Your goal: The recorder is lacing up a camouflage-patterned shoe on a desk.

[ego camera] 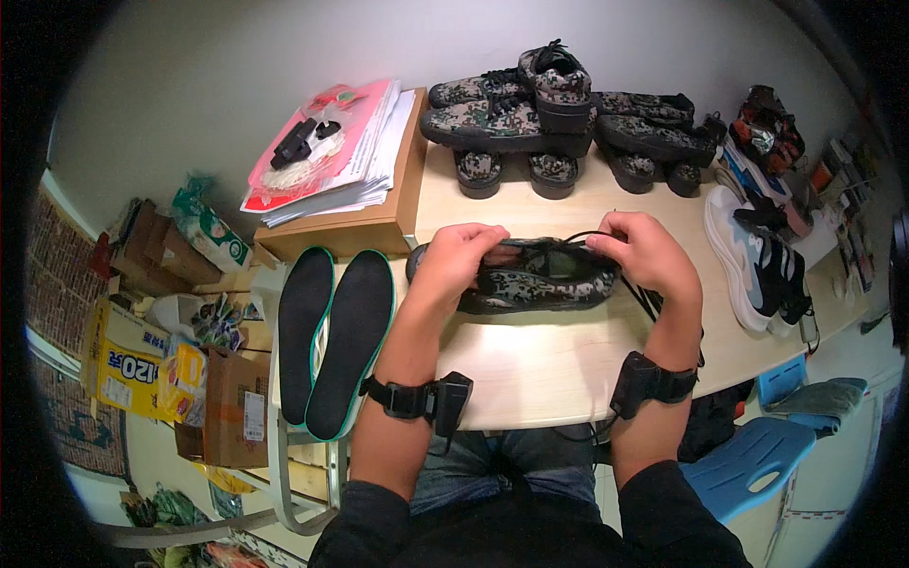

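A camouflage canvas shoe (pixel 543 287) lies lengthwise on the light wooden table (pixel 525 362), its opening facing up and its toe to the left. My left hand (pixel 461 255) is at the front part of the shoe, thumb and fingers pinched at the upper edge by the laces. My right hand (pixel 639 248) pinches a black shoelace (pixel 582 234) above the heel end, and more dark cord hangs below that hand. What exactly my left fingertips grip is partly hidden. Two black insoles with green edges (pixel 351 341) lie side by side at the table's left edge.
More camouflage shoes (pixel 511 124) are stacked along the wall, with others (pixel 657 135) beside them. A cardboard box (pixel 412 170) bearing papers stands back left. White and grey sneakers (pixel 738 263) sit at the right. A blue plastic chair (pixel 753 461) stands below the table's right side.
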### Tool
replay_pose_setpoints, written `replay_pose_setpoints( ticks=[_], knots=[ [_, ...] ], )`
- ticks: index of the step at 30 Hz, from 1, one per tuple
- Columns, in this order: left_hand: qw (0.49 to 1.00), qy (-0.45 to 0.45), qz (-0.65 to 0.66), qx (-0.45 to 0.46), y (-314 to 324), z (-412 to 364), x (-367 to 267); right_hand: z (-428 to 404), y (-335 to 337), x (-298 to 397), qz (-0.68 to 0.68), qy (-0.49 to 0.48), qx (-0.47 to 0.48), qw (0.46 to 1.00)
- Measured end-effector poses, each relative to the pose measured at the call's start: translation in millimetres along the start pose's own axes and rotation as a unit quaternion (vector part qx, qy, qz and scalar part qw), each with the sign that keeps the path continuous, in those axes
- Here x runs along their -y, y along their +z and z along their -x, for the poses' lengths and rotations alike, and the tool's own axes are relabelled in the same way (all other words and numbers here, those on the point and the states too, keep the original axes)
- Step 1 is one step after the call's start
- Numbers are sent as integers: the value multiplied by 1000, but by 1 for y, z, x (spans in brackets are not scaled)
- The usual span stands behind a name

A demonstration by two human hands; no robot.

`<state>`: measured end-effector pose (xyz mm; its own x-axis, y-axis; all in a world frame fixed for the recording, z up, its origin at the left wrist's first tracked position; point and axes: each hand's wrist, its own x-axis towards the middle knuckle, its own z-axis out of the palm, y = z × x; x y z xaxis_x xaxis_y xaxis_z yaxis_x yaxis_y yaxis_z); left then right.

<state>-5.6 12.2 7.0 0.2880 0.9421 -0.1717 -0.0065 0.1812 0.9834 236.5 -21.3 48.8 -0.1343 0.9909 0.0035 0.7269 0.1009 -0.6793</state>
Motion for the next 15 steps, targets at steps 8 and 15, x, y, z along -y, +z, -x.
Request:
replay_pose_setpoints(
  ticks=[8, 15],
  knots=[
    [988, -42, 143, 29, -10, 3, -2, -17, -5, -32, -449, -11, -85, 889],
    [985, -32, 160, 48, -14, 1, 2, -20, -8, -43, -752, 21, -91, 653]
  ],
)
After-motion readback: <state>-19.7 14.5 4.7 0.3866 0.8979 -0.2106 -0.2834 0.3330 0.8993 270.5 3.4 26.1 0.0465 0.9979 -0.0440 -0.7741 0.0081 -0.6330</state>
